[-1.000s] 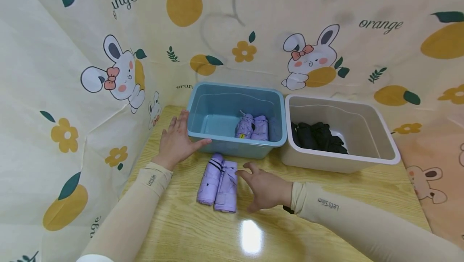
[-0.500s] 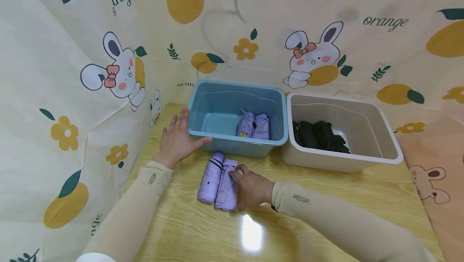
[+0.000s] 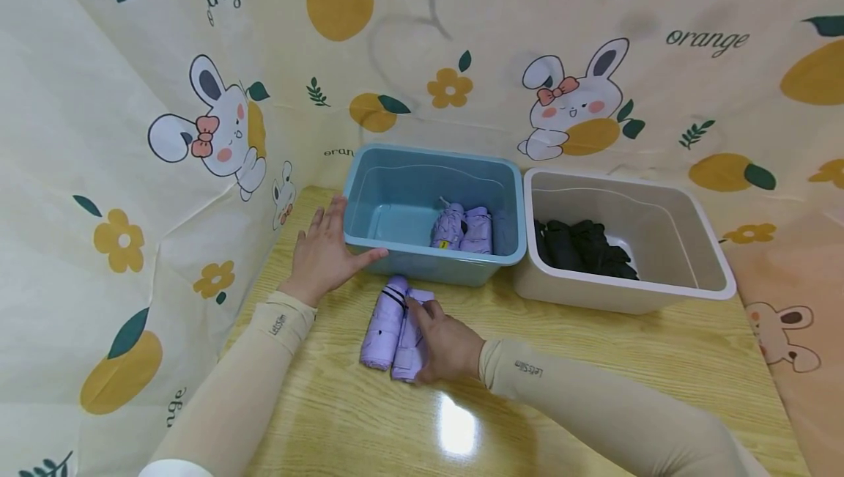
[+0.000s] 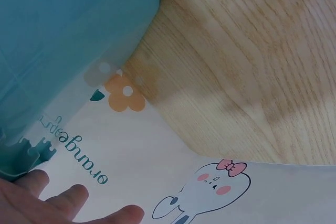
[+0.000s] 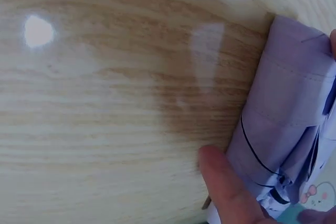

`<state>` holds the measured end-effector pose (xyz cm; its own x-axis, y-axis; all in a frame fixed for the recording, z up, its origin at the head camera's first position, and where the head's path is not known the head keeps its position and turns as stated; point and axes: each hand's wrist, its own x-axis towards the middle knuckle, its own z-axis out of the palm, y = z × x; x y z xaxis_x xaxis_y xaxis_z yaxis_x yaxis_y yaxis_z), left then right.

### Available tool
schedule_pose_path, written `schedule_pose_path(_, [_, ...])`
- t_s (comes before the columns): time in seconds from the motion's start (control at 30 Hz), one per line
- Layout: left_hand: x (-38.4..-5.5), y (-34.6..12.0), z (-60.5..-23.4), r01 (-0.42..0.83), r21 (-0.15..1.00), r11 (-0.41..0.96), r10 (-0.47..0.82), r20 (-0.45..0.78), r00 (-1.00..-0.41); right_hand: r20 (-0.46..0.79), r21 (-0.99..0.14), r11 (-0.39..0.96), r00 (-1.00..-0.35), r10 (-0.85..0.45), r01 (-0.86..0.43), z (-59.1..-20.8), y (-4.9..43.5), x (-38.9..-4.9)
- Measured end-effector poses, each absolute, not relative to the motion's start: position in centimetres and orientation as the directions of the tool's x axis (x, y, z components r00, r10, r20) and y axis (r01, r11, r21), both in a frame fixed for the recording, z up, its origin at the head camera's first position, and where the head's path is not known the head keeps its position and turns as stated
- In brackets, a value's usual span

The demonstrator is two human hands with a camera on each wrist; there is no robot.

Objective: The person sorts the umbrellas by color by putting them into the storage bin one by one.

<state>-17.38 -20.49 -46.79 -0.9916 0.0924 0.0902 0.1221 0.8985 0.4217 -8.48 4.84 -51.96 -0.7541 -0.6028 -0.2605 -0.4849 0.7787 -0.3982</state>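
Note:
Two folded purple umbrellas lie side by side on the table, the left umbrella (image 3: 384,324) with black bands near its far end. My right hand (image 3: 448,345) holds the right umbrella (image 3: 407,352), fingers curled over its far part and thumb near its close end. The right wrist view shows a purple umbrella (image 5: 294,82) with a fingertip beside it. With straight, spread fingers, my left hand (image 3: 323,253) rests against the near left corner of the blue bin (image 3: 428,261). Inside that bin stand two more purple umbrellas (image 3: 476,231). Left fingers (image 4: 73,198) show in the left wrist view.
Right of the blue bin is a beige bin (image 3: 626,290) with black folded items (image 3: 580,248) in its left part. Both bins stand at the back of the wooden table (image 3: 343,418), against a cloth backdrop (image 3: 409,59) with orange and rabbit prints.
My right hand has moved left from beside the right umbrella onto it, and its fingers have closed over it. The left hand stays at the blue bin. The umbrellas have not visibly moved.

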Motion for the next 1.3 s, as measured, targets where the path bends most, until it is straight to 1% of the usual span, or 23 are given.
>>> schedule_pose_path(0.23, [-17.3,-20.4,-46.7,0.118,0.421,0.899,0.090,0.086,-0.992,-0.314,-0.341,0.785,-0.724,-0.614,-0.517,-51.7,4.6,-8.1])
schedule_pose_path(0.47, [-17.3,-20.4,-46.8,0.115,0.413,0.903,0.092,0.077,-0.993,-0.296,-0.300,0.791,-0.737,-0.608,-0.533,-51.5,4.2,-7.7])
schedule_pose_path(0.67, [-17.4,-20.5,-46.8,0.117,0.408,0.905,0.093,0.079,-0.993,-0.288,-0.298,0.793,-0.742,-0.605,-0.531,-51.4,4.1,-7.7])
schedule_pose_path(1.07, [-17.2,-20.4,-46.7,0.121,0.426,0.897,0.087,0.098,-0.991,-0.211,-0.276,0.768,-0.743,-0.635,-0.578,-52.5,4.3,-7.9])
schedule_pose_path(1.3, [-17.2,-20.4,-46.6,0.118,0.418,0.901,0.089,0.088,-0.992,-0.222,-0.288,0.772,-0.744,-0.630,-0.567,-52.3,4.2,-7.8])
